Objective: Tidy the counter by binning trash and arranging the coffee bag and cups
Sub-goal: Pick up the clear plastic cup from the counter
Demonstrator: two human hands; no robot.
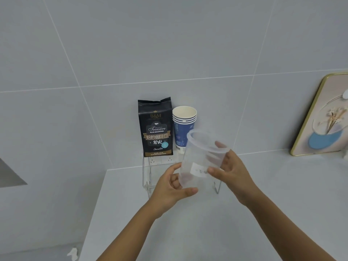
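Observation:
A clear plastic cup (199, 159) with a small white label hangs tilted above the counter, mouth facing up and away. My left hand (169, 191) grips its base and my right hand (228, 169) holds its side near the rim. Behind it, on a clear raised stand (147, 178), a black coffee bag (155, 129) stands upright. A stack of blue paper cups (183, 123) sits right of the bag, touching it, partly hidden by the clear cup.
The pale counter (207, 232) ends at a left edge (94, 213). A gold-framed picture (323, 117) leans on the wall at the right. A white wall socket (162, 160) sits behind the stand. A crumpled white scrap (72, 254) lies low at the left.

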